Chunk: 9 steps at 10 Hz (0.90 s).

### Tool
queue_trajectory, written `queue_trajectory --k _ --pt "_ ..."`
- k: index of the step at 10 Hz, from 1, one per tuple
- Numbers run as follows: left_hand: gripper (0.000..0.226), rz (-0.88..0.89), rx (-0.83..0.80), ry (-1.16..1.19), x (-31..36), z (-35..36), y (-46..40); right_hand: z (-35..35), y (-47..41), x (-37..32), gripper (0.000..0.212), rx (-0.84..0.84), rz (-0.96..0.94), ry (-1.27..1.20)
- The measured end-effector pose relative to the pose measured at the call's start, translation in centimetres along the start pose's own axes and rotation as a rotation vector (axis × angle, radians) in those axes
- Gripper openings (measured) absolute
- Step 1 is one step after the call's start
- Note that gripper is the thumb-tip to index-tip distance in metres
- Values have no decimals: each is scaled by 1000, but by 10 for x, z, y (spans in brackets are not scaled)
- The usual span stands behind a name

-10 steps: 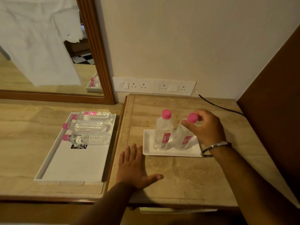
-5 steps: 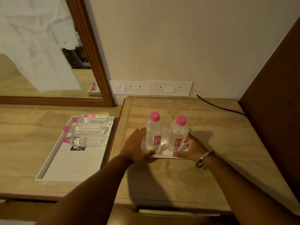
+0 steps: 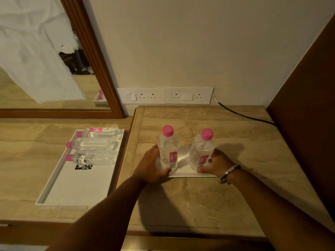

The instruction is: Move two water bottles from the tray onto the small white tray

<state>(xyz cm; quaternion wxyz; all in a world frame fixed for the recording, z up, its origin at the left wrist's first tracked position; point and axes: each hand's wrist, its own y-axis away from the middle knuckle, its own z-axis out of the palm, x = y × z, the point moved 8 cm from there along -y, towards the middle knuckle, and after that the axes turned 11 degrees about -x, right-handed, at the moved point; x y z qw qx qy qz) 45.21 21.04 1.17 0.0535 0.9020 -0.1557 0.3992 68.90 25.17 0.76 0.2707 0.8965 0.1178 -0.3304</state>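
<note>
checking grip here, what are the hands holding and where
Both hands, left and right, hold the small white rectangular tray by its left and right edges.

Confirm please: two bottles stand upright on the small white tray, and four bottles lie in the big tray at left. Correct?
Not quite. The head view shows three bottles lying in the big tray, not four. Two bottles do stand upright on the small white tray.

Bare forearms, one metal bangle

Both forearms are showing no sleeves as they are entering from the lower edge of the frame; a thin, silver-coloured metal bangle (image 3: 229, 173) is circling the right wrist, right of centre, and catching light.
</note>
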Motion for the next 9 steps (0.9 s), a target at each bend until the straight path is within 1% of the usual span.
queue_trajectory --k 1,2,4,6,7,8,9 --pt "67 10 -6 -29 0 -1 -3 0 0 1 79 11 -6 9" --pt "61 31 -22 -32 6 -4 -1 -1 1 1 82 18 -19 22" --pt "69 36 -110 -1 -1 -8 1 1 -1 3 84 0 -3 -10" --pt "67 75 -127 16 3 -10 2 -1 4 -5 76 12 -35 -36" --pt "71 66 -142 7 -7 -8 2 0 9 -1 97 -16 -40 -76" --pt "90 16 -152 -133 -6 -17 10 -8 28 1 111 25 -96 -148" --pt "111 -14 -108 -303 -4 -29 29 -15 52 17 108 107 -90 -102"
